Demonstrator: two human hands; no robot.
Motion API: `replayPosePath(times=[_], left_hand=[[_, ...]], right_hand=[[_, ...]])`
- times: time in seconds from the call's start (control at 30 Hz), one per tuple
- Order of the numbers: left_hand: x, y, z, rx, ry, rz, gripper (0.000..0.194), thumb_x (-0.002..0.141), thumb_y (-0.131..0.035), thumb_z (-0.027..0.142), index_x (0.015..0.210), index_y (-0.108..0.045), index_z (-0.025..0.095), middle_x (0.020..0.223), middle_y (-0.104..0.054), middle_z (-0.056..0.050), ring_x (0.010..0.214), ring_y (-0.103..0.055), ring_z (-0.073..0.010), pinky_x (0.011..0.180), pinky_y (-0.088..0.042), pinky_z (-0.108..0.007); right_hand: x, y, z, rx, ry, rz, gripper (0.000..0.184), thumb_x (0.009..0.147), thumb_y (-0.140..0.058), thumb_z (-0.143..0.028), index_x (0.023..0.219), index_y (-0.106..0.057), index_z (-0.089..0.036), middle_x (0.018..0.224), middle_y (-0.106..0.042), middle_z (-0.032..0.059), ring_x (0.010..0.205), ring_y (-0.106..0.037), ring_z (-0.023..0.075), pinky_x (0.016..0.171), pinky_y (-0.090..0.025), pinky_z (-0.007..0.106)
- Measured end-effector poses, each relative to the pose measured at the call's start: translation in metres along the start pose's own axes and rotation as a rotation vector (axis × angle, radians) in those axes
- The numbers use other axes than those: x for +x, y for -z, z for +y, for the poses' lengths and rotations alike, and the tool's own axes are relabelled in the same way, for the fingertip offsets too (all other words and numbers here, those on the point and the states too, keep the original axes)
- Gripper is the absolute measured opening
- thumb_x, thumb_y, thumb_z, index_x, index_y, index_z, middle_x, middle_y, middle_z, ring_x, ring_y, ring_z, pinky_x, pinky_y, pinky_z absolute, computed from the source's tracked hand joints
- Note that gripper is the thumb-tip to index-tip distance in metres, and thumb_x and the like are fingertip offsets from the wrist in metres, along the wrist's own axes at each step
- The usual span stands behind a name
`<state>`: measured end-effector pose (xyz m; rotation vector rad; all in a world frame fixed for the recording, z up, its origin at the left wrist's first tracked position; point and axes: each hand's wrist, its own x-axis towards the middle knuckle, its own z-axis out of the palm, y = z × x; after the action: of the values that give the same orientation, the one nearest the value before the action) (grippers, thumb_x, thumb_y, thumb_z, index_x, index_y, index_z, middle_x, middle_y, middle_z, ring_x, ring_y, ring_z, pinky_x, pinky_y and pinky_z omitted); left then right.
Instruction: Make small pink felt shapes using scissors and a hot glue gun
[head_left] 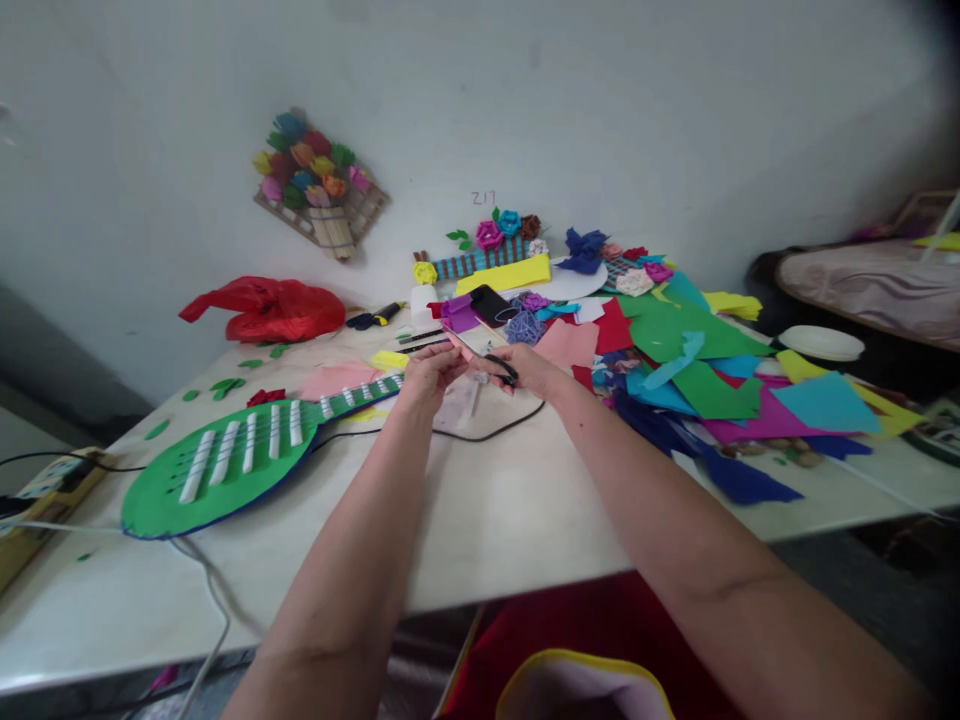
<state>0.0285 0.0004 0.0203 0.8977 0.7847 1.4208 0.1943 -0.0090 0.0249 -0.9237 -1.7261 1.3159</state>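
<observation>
My right hand (521,368) is closed round the black handles of a pair of scissors (501,370), whose blades point away to the upper left. In my left hand (431,375) the fingers pinch a small piece of pink paper (461,347) at the scissor blades. Whether the blades are closed on the paper I cannot tell. Left of my left hand lies a green guitar-shaped craft (225,470) with white rolled strips across it. A black cable (480,438) runs over the table below both hands.
Coloured paper sheets (697,325) pile up on the right of the table (510,530). A red plastic bag (277,310), a yellow-black cutter (386,314) and a phone (490,305) lie towards the back. A power strip (52,500) sits at the left edge. Paper flowers (311,165) hang on the wall.
</observation>
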Motion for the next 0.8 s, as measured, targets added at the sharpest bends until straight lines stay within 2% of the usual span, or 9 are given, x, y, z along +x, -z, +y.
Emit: replayPosePath(times=[0.3, 0.8], left_hand=[[-0.0019, -0.0018, -0.0003, 0.015, 0.020, -0.031, 0.015, 0.058, -0.070, 0.007, 0.070, -0.063, 0.010, 0.065, -0.066, -0.004, 0.058, -0.062, -0.0120, 0.064, -0.053, -0.025], [-0.0008, -0.0009, -0.0004, 0.011, 0.001, 0.005, 0.014, 0.058, -0.069, 0.006, 0.070, -0.062, 0.010, 0.064, -0.065, -0.003, 0.058, -0.061, -0.0107, 0.061, -0.052, -0.023]], right_hand=[[-0.0026, 0.0007, -0.0014, 0.017, 0.000, -0.016, 0.033, 0.070, -0.065, -0.042, 0.061, -0.052, -0.013, 0.049, -0.047, -0.0033, 0.039, -0.039, 0.0043, 0.034, -0.031, 0.017], [0.0025, -0.0011, 0.0003, -0.004, 0.039, 0.027, 0.031, 0.067, -0.067, -0.038, 0.056, -0.052, -0.013, 0.046, -0.044, -0.0043, 0.036, -0.034, 0.0030, 0.033, -0.025, 0.017]])
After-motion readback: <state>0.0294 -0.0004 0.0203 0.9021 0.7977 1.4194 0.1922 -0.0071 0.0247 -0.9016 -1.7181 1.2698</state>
